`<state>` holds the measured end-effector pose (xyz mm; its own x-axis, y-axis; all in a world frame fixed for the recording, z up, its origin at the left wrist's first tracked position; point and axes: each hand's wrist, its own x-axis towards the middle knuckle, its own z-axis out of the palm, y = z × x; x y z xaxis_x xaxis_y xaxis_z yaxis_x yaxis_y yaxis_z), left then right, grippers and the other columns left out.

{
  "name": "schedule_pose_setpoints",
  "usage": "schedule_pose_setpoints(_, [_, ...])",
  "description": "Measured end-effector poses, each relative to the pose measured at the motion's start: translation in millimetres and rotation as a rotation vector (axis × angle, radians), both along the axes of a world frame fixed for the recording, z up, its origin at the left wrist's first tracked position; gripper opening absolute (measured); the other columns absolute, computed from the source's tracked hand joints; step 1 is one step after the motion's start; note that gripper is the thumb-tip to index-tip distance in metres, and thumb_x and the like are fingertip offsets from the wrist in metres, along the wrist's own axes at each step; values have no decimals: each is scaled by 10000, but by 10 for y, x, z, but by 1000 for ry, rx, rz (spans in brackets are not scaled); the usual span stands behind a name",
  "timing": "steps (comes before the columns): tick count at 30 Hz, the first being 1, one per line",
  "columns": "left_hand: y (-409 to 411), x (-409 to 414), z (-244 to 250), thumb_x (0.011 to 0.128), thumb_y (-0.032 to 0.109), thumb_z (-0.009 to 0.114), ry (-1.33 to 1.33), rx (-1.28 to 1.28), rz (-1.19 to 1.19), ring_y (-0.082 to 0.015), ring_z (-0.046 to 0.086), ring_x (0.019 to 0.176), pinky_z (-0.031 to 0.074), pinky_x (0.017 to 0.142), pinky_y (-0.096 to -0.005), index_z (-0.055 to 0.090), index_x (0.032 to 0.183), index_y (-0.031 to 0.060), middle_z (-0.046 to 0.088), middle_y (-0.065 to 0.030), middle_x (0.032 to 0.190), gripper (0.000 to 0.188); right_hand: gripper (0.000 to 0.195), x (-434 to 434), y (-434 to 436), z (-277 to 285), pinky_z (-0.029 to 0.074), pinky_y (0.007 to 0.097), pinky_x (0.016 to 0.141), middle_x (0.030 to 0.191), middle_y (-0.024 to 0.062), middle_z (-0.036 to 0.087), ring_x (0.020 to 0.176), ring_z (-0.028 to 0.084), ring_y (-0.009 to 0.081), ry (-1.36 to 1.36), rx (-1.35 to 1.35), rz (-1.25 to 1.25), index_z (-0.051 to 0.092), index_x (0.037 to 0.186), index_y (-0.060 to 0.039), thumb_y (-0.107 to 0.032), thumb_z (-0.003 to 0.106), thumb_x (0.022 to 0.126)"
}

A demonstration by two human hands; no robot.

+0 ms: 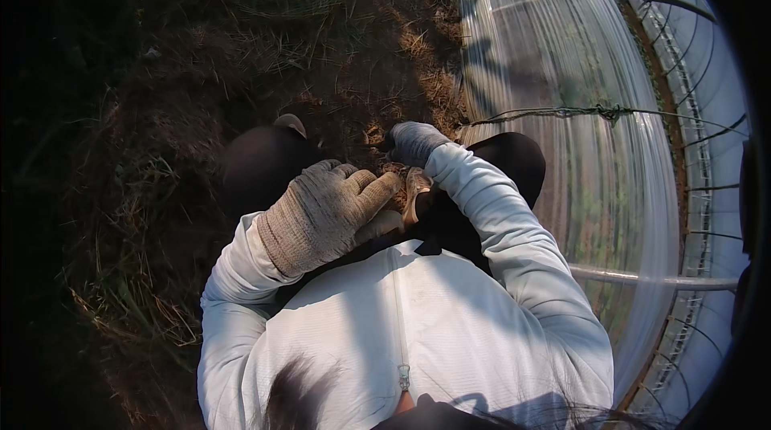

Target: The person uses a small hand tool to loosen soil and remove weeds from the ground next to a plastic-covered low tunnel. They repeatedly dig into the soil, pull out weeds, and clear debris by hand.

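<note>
My left hand (328,210), in a tan knitted work glove, hangs palm down in front of my knees. Its fingers point right and are slightly apart, with nothing visible in them. Just ahead and to the right, my right hand (417,144) wears a greyish glove and is curled low over the soil (376,93). Something dark shows at its fingertips, but shadow hides whether it grips anything. Below the right hand is a light-coloured shoe (415,192), partly covered by my dark trouser leg.
Clear plastic film (530,62) of a tunnel greenhouse rises close on the right, over metal hoops (650,279). A knotted cord (608,111) crosses it. Dry grass (150,309) and straw litter the shaded ground on the left. My knees (265,168) flank the hands.
</note>
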<state>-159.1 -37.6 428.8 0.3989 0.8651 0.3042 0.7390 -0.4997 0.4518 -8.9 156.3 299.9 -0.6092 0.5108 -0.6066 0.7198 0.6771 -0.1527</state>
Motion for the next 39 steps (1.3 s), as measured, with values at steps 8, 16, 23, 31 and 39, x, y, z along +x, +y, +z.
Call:
schedule_pose_setpoints(8, [392,-261,-148,848,310,644,32,97,-50,-251,627,698,500,605,-363,577,1118,7,626,-99,810,411,289,6,205,-174,509,313,599,809,71,618,680,599,183,669,-414,-802,547,1092,-44,-242,625,896])
schedule_pose_setpoints(16, [788,-385,-461,883,363,562,160,-89,-138,-227,615,680,473,597,-355,575,1108,6,587,-92,737,422,158,-106,511,-1225,482,247,399,718,5,556,490,527,99,923,-650,-1438,535,954,-67,-181,629,897])
schedule_pose_setpoints(23, [885,-549,-465,882,375,546,148,-143,-171,-219,617,696,476,649,-345,570,1096,11,594,-72,741,423,213,-229,1387,-1647,576,310,503,763,77,614,547,604,171,828,-351,-1557,581,1040,-26,-167,631,887])
schedule_pose_setpoints(31, [983,-834,-508,828,247,635,-53,-102,-59,-198,577,633,501,646,-357,585,1073,14,593,-60,738,341,327,-460,1911,-2307,553,378,409,726,154,618,467,594,235,743,-82,-1707,516,1071,4,-191,662,854])
schedule_pose_setpoints(39, [988,-1047,-530,802,187,647,-120,-91,-7,-169,554,610,497,608,-329,606,1051,12,573,-37,717,307,381,-1497,1830,-2422,518,364,381,901,107,604,513,564,206,693,-218,-1568,450,1176,-51,-223,626,886])
